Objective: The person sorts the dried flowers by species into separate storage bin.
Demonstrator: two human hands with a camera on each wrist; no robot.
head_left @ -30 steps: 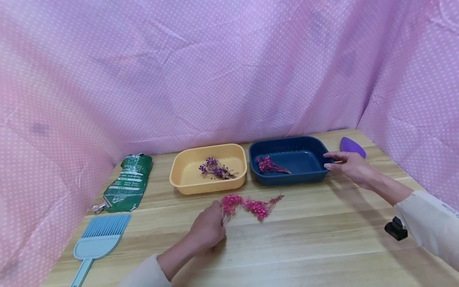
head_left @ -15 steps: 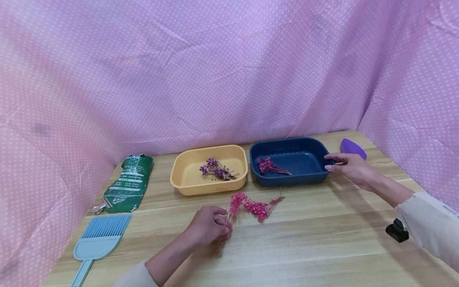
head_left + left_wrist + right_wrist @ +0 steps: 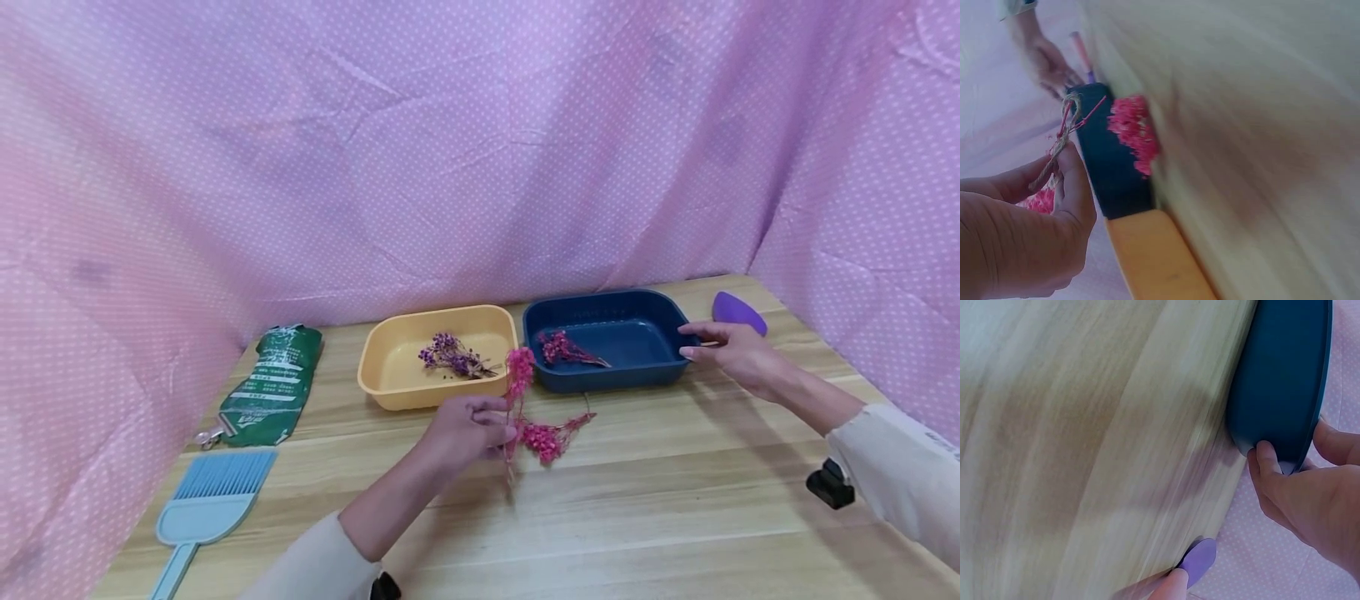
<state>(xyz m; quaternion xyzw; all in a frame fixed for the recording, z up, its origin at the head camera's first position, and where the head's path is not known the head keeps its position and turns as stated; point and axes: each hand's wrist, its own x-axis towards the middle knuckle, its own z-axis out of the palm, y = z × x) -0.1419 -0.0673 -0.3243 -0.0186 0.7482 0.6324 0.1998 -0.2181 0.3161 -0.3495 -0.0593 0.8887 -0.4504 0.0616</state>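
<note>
In the head view my left hand (image 3: 465, 433) pinches a bunch of pink dried flowers (image 3: 521, 368) by its stems, the heads pointing up. The left wrist view shows twine (image 3: 1059, 150) around these stems, between thumb and fingers. A second pink bunch (image 3: 543, 442) lies on the table just beyond that hand. My right hand (image 3: 738, 357) holds the right end of the dark blue tray (image 3: 641, 340), thumb and fingers at its rim. Inside that tray is a darker pink bunch (image 3: 562, 346). Purple dried flowers (image 3: 453, 354) lie in the yellow tray (image 3: 390, 371) to its left.
A purple-headed tool (image 3: 737, 312) with a pinkish handle (image 3: 1169, 587) lies behind my right hand. At the left are a green bag (image 3: 273, 383) with a metal clip (image 3: 217, 432) and a light blue brush (image 3: 206, 500). Pink dotted cloth (image 3: 450, 150) hangs behind the table.
My left hand has lifted the pink bunch off the table and carried it rightward toward the blue tray, its heads now raised. The right hand has stayed at the tray's end.
</note>
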